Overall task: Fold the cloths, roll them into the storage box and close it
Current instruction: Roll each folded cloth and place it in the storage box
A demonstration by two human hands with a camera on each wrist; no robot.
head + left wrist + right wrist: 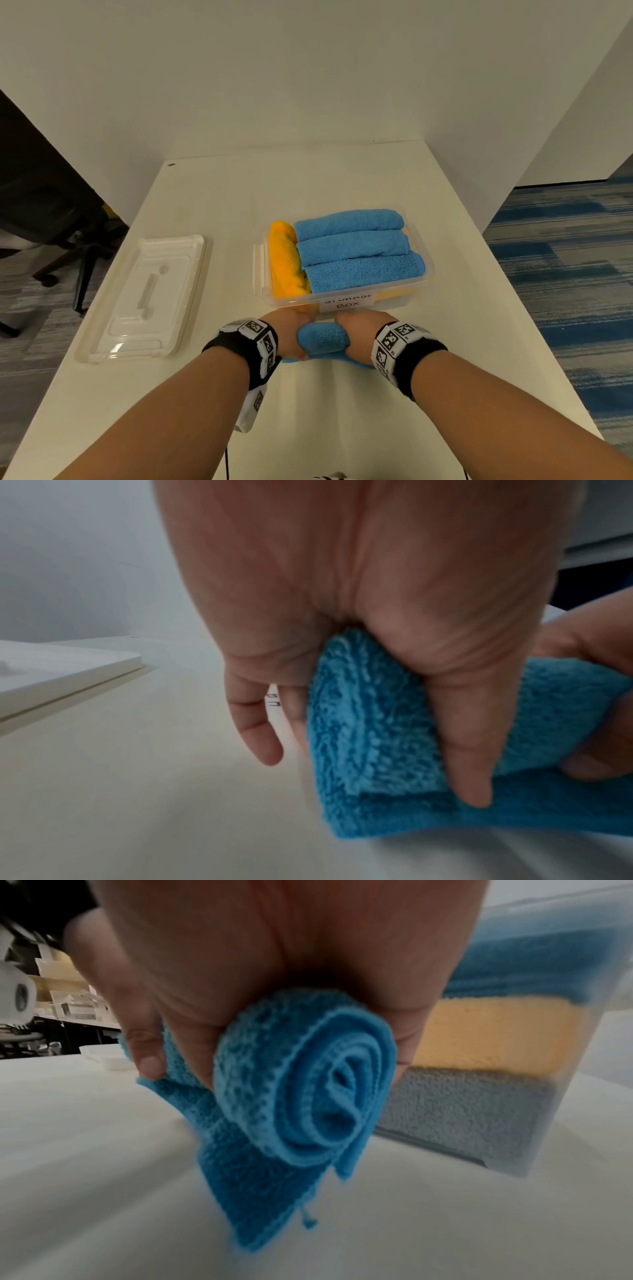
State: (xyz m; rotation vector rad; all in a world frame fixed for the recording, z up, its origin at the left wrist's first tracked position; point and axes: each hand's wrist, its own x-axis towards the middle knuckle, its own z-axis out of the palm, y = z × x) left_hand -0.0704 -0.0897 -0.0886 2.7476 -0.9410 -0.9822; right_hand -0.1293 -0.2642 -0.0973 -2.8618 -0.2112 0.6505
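Blue cloth (294, 1085): plush terry, half-rolled spiral, tail loose; left hand (293, 332) and right hand (356, 334) curled gripping either end.

- My white table (219, 205) butts against a white partition wall (308, 85).
- Left of the table stands a black office chair (51, 219).
- Right of the table lies blue striped carpet (565, 260).

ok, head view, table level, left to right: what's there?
Lid → left hand → rolled blue cloth → right hand. The storage box lies behind the hands, so it is left out.
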